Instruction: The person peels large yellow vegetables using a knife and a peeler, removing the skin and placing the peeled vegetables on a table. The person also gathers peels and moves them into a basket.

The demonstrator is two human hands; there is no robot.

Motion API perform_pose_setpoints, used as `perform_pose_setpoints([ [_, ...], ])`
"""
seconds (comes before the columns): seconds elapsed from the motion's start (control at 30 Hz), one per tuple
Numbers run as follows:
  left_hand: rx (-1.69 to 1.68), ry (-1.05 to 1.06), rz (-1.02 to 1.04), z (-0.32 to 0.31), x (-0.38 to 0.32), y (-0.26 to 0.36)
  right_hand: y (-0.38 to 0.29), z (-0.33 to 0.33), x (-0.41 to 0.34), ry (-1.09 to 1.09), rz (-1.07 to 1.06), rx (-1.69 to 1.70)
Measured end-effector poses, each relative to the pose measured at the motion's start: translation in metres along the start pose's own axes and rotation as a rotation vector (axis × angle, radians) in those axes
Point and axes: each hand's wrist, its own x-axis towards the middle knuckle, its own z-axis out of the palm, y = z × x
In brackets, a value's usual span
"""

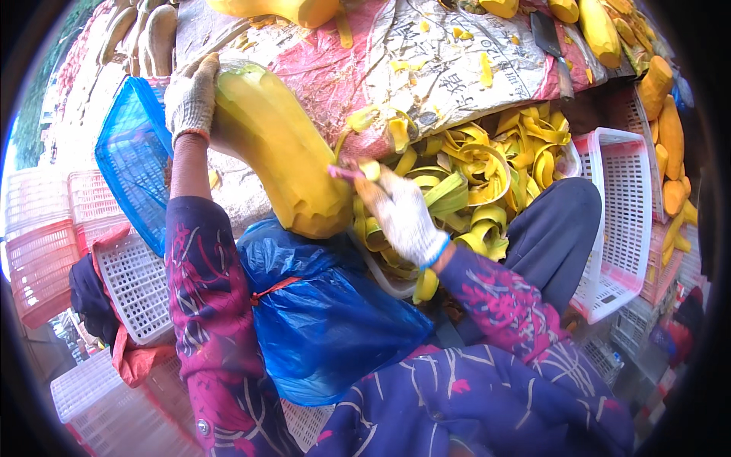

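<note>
A large, long yellow squash (pixel 274 148) slants across my lap, its lower end over a blue plastic bag (pixel 331 320) tied with red cord. Most of its skin is off, with a pale green patch at the upper end. My left hand (pixel 194 97), in a knit glove, grips that upper end from the side. Beside the squash's lower part, my gloved right hand (pixel 402 211) holds a small peeler (pixel 342 172) with a pink part; blur and fingers hide its shape. Curled yellow-green peelings (pixel 480 165) fill a pale container (pixel 382 274) under my right hand.
A cluttered sack-covered work surface (pixel 400 63) lies ahead, with a cleaver (pixel 548 43) at its right edge. Peeled squashes (pixel 599 34) lie at the far right. Unpeeled ones (pixel 157 40) are far left. Plastic crates (pixel 622 223) stand on both sides; blue plastic (pixel 134 154) covers one at left.
</note>
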Motion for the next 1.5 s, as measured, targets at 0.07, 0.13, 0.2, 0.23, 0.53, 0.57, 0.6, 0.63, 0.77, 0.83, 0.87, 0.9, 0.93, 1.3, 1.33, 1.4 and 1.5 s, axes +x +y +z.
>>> perform_pose_setpoints([
  [0.07,-0.216,-0.047,-0.128,-0.002,-0.001,0.002,0.008,0.001,-0.052,0.0,0.097,-0.077],
  [0.13,-0.227,-0.047,-0.106,-0.003,-0.001,0.005,0.013,0.005,-0.088,-0.166,0.167,-0.267],
  [0.2,-0.187,-0.026,-0.041,-0.006,-0.003,0.005,0.016,0.004,-0.092,-0.08,0.412,0.105],
  [0.23,-0.205,-0.043,-0.066,-0.006,-0.003,0.005,0.018,0.005,-0.084,0.03,0.026,0.013],
  [0.53,-0.386,-0.209,-0.261,0.009,0.034,-0.047,0.013,0.008,0.0,0.076,0.251,0.058],
  [0.57,-0.515,-0.22,-0.345,0.015,0.04,-0.057,0.016,0.013,-0.003,0.082,0.239,0.033],
  [0.6,-0.625,-0.226,-0.466,0.02,0.047,-0.066,0.021,0.018,-0.004,0.125,0.194,0.01],
  [0.63,-0.837,-0.256,-0.629,0.024,0.051,-0.076,0.025,0.02,-0.004,0.127,0.205,-0.036],
  [0.77,-0.957,-0.339,-0.701,0.028,0.057,-0.105,0.038,0.022,-0.005,-0.024,0.332,0.196],
  [0.83,-1.073,-0.395,-0.71,0.028,0.057,-0.111,0.041,0.021,-0.005,-0.102,0.347,0.333],
  [0.87,-1.123,-0.425,-0.716,0.027,0.056,-0.113,0.041,0.02,-0.005,-0.135,0.375,0.389],
  [0.9,-1.173,-0.457,-0.722,0.026,0.055,-0.114,0.042,0.021,-0.006,-0.167,0.404,0.444],
  [0.93,-1.245,-0.512,-0.741,0.025,0.057,-0.113,0.042,0.021,-0.007,-0.19,0.44,0.488],
  [1.3,-1.034,-0.58,-0.689,0.018,0.084,-0.081,0.031,0.022,-0.012,-0.166,0.57,0.855],
  [1.33,-0.992,-0.562,-0.673,0.023,0.09,-0.077,0.031,0.021,-0.013,-0.163,0.553,0.85],
  [1.4,-0.942,-0.541,-0.614,0.031,0.101,-0.072,0.03,0.017,-0.014,-0.149,0.524,0.839],
  [1.5,-1.043,-0.702,-0.615,0.04,0.121,-0.071,0.031,0.01,-0.013,-0.16,0.53,0.868],
])
